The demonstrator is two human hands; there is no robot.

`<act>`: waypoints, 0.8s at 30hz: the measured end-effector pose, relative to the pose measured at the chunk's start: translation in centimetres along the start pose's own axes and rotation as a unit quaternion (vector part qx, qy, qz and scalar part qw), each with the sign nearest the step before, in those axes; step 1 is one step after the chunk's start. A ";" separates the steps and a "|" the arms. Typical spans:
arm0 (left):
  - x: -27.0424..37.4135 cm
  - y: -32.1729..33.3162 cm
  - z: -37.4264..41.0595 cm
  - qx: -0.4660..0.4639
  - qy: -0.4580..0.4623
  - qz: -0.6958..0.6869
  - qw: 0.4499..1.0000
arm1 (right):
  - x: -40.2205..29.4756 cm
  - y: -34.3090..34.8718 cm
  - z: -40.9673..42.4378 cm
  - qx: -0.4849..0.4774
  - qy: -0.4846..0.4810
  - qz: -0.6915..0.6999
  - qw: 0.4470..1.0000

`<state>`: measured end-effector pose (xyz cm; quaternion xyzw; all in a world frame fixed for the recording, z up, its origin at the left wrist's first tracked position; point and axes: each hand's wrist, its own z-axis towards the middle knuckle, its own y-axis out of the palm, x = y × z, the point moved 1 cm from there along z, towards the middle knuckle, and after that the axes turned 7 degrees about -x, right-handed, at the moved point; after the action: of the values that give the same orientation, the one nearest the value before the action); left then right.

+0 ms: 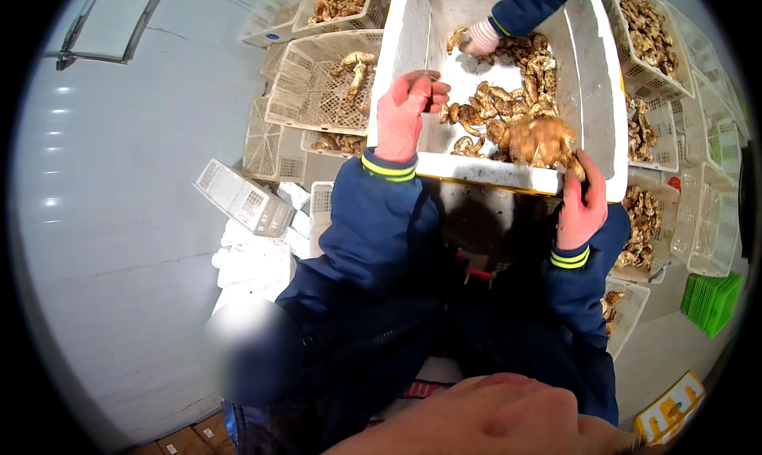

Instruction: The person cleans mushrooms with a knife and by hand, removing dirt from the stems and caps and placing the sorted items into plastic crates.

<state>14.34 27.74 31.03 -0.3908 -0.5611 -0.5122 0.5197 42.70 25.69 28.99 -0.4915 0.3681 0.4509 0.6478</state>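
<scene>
Both my hands wear pinkish-red gloves and are at a white foam box [488, 170] holding many brown mushrooms [506, 106]. My left hand [411, 109] is over the box's left wall, fingers curled loosely inward; whether something small sits in them is unclear. At the near right corner, my right hand [583, 202] has a mushroom [575, 167] between thumb and fingers. Just beyond it, a large, blurred mushroom cap [542, 140] lies or moves above the others. At the box's far end, a co-worker's hand in a striped white glove [481, 38] touches mushrooms.
Plastic crates flank the box: one on the left [286, 92] holds a few mushrooms, while one at upper right [634, 62] is heaped. A tilted crate [238, 200] rests by white bags [253, 264]. Green stacked baskets [711, 300] stand at right.
</scene>
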 end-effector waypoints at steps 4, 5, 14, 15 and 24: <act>2.2 3.1 -4.4 0.121 0.059 0.068 0.989 | -1.0 -0.8 -0.1 -0.031 0.104 0.253 0.961; 1.3 4.2 -6.6 0.085 0.095 -0.007 0.992 | -1.1 -0.9 -0.4 -0.044 0.140 0.301 0.942; 0.0 11.2 -12.8 -0.144 -0.082 -0.154 0.974 | -5.5 -2.2 -3.4 -0.123 0.145 0.367 0.911; 0.0 11.2 -12.8 -0.157 -0.072 -0.179 0.969 | -5.8 -2.3 -3.6 -0.132 0.137 0.374 0.908; -0.1 10.8 -13.4 -0.091 -0.091 -0.310 0.942 | -6.0 -1.4 -5.4 -0.215 0.130 0.368 0.895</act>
<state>27.27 16.46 31.85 -0.2885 -0.6503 -0.6591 0.2440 41.91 19.01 33.63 -0.5027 0.4978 0.6570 0.2603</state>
